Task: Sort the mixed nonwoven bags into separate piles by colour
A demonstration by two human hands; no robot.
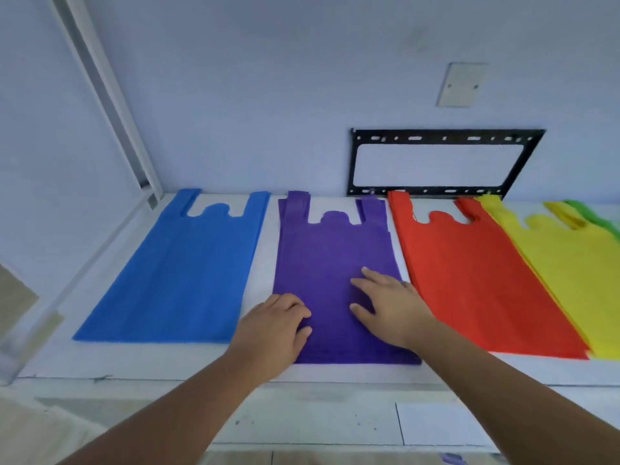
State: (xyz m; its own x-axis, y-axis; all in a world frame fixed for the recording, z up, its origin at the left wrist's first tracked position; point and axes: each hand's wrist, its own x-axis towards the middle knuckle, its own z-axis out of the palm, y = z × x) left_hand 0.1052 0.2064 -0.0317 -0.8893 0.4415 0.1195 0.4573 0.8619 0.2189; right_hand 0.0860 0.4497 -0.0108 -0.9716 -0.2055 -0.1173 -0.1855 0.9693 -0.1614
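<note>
No print or label shows on any bag. My left hand (273, 325) rests on the near left corner of the purple pile (330, 263), fingers curled loosely, gripping nothing. My right hand (391, 305) lies flat and spread on the pile's lower right part, palm down, also holding nothing. On the white desk (134, 360) the blue pile (188, 270) lies apart to the left; the red pile (469, 276) lies just to the right, with the yellow pile (570, 263) overlapping its far edge and a green pile (600, 218) at the frame edge.
</note>
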